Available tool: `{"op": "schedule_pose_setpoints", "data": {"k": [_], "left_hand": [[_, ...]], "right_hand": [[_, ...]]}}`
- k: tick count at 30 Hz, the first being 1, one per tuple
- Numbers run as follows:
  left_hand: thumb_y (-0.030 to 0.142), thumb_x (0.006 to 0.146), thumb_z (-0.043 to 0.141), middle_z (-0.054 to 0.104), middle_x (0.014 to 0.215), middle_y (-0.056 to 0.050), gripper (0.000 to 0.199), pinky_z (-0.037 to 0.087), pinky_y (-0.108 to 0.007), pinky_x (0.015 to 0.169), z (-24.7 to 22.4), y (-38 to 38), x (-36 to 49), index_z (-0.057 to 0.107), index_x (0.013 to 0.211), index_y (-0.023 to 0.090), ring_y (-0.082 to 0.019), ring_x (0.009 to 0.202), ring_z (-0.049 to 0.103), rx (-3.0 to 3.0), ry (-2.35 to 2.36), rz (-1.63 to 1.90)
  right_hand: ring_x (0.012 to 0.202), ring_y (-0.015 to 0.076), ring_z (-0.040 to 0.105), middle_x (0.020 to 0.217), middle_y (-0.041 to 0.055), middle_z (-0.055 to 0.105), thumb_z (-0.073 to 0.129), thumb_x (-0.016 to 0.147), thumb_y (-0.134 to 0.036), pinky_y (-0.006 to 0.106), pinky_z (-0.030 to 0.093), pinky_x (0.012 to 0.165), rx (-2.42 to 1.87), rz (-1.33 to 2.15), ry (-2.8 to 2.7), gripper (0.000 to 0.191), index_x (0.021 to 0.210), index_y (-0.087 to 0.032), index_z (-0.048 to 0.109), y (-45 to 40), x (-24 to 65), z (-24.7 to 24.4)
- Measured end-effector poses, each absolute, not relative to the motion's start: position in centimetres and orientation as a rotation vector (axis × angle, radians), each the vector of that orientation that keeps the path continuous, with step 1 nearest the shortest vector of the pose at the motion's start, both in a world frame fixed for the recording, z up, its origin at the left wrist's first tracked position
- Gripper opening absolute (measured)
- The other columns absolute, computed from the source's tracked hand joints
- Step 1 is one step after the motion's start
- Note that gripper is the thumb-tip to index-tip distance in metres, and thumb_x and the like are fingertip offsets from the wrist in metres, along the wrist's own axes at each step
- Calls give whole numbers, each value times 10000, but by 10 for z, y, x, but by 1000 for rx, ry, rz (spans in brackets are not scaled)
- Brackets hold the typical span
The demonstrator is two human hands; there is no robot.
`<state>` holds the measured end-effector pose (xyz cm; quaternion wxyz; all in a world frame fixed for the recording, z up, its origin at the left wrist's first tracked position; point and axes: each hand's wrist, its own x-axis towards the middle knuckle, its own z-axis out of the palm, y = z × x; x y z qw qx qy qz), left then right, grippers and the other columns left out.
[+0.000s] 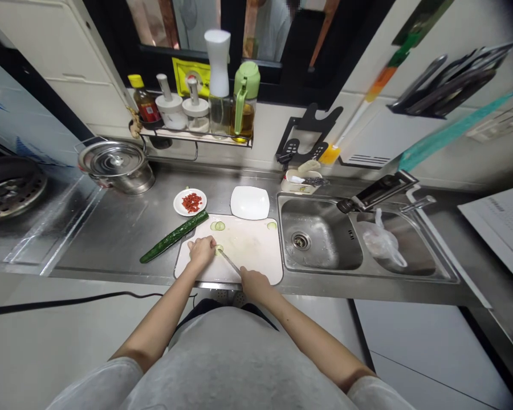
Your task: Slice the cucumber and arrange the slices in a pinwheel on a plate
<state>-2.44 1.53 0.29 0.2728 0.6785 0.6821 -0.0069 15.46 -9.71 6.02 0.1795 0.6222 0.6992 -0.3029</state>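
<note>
A knife (229,262) is held by its handle in my right hand (254,284), fingers wrapped round it, over the white cutting board (256,259). The blade's tip touches a pale green cucumber slice (219,249). Beside that slice is my left hand (202,250), its fingers bent together at the slice's left edge; whether they grip it is too small to tell. More slices (218,226) lie near the board's back edge, and an end piece (272,226) rests at its back right corner. A long dark green cucumber (174,237) slants from the counter onto the board's back left corner.
Behind the board stand a plate of chopped red pieces (192,203) and a white dish (250,203). A double sink (320,233) is at the right, a lidded steel pot (119,165) at the back left. Bottles (244,102) line the rack above.
</note>
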Motion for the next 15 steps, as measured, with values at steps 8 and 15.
{"op": "schedule_pose_setpoints", "data": {"k": [8, 15], "left_hand": [[171, 760, 515, 723, 900, -11, 170, 299, -391, 866, 12, 12, -23, 619, 874, 243, -227, 933, 617, 1744, 1811, 80], [265, 751, 599, 731, 903, 24, 135, 332, -353, 869, 22, 6, -33, 630, 881, 248, -170, 862, 630, 1628, 1795, 206]], "right_hand": [[932, 273, 673, 966, 146, 697, 357, 919, -142, 318, 439, 689, 1784, -893, 1948, 279, 1146, -157, 518, -109, 162, 64], [931, 265, 662, 971, 149, 694, 348, 955, -208, 306, 401, 691, 1821, -900, 1961, 241, 1101, -164, 535, -116, 173, 69]]}}
